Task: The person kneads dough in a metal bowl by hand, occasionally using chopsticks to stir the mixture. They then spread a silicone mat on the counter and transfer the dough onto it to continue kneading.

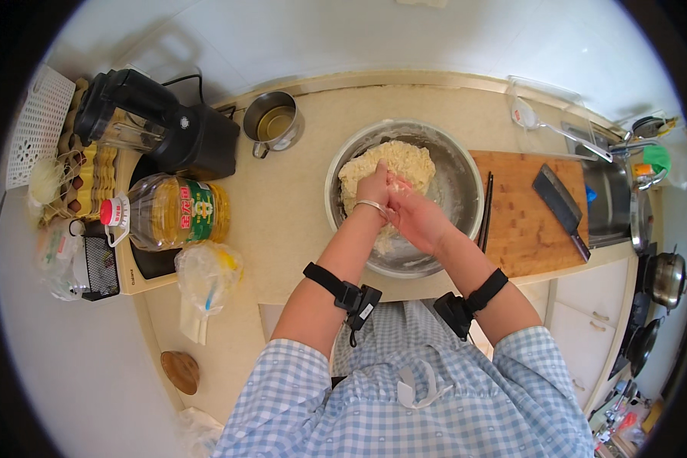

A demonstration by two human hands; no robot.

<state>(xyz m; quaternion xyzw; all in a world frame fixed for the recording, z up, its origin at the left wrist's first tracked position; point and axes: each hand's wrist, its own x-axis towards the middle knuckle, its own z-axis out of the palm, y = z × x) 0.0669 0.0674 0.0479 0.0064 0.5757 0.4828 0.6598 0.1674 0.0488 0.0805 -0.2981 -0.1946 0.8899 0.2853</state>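
Note:
A large steel bowl point(474, 194) stands on the counter and holds a lump of rough, pale yellow dough point(412, 157). My left hand point(373, 186) and my right hand point(418, 216) meet over the near side of the dough, one laid against the other. Bits of dough stick to the palm and fingers. Loose crumbs of dough and a floury film lie on the bowl's inner wall. Whether the fingers grip any dough between them is hidden by the overlapping hands.
Right of the bowl are dark chopsticks point(486, 212) and a wooden cutting board point(509, 246) bearing a cleaver point(558, 197); a sink point(609, 200) lies beyond. To the left stand a metal cup point(272, 123), a blender point(206, 140) and a large cooking-oil bottle point(172, 212) on its side.

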